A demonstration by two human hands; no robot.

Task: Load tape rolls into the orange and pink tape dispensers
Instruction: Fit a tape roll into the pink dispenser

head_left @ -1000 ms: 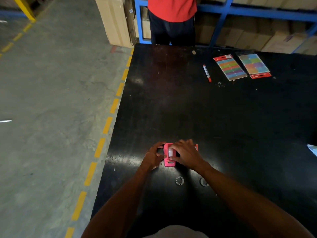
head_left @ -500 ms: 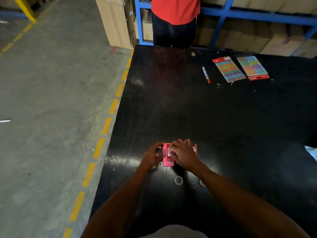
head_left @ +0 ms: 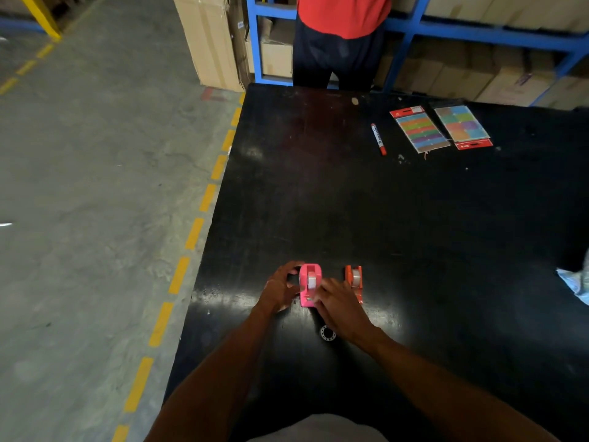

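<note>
Tape rolls seated in pink dispenser (head_left: 309,283), orange dispenser (head_left: 354,279)

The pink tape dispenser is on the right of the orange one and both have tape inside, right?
Not quite. The head view shows the pink tape dispenser on the left of the orange tape dispenser, not the right. Both do have a tape roll inside.
</note>
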